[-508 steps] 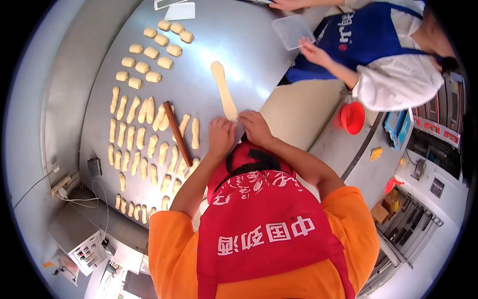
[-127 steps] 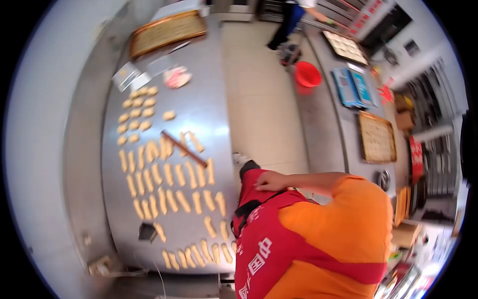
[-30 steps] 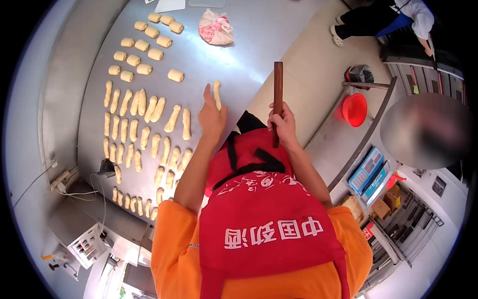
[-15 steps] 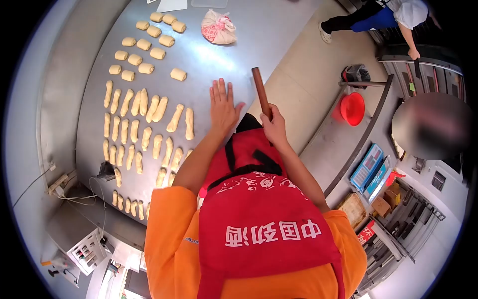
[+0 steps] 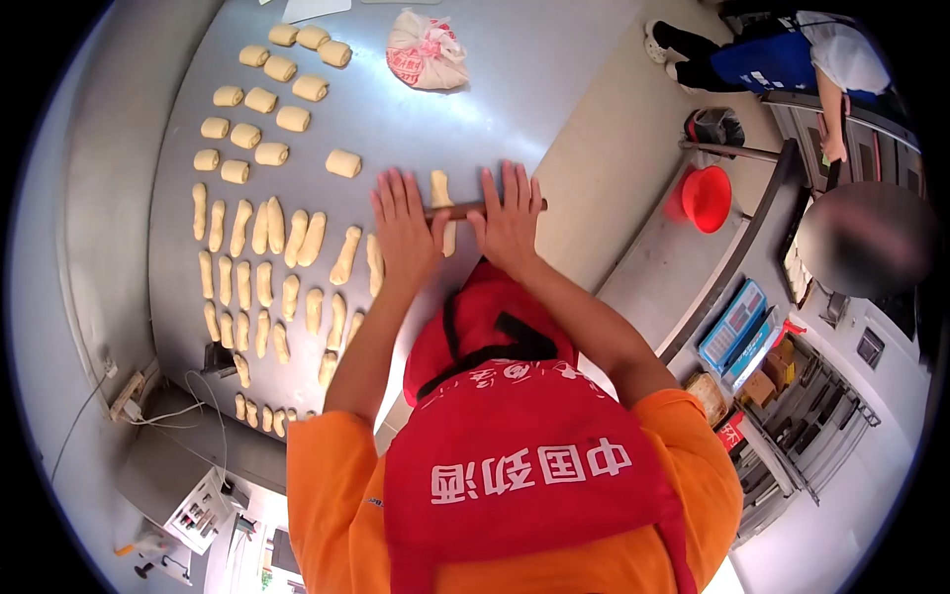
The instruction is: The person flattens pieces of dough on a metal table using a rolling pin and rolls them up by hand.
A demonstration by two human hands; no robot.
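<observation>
A slim dark wooden rolling pin [image 5: 458, 210] lies crosswise over a strip of dough [image 5: 440, 186], which shows above and below it. My left hand [image 5: 406, 223] rests on the pin's left part, fingers stretched out and pointing away from me. On its right part lies my right hand [image 5: 509, 223], fingers likewise extended and slightly spread; the pin's end sticks out beyond it. Left of my left hand is a rolled-up dough piece [image 5: 343, 163]. Long dough strips [image 5: 344, 255] lie in rows on the steel table [image 5: 327, 109], some partly covered by my left arm.
More rolled dough pieces [image 5: 280, 68] sit at the far left. A tied cloth-like bag [image 5: 426, 51] with red print lies farther back. To the right are a red bowl [image 5: 706, 199], a blue scale [image 5: 734, 319] and another person [image 5: 782, 61] beside dark equipment.
The rolling pin, held upright in my right hand before, now lies across a dough strip. Both hands have come onto it, fingers extended. The other person has shifted slightly.
</observation>
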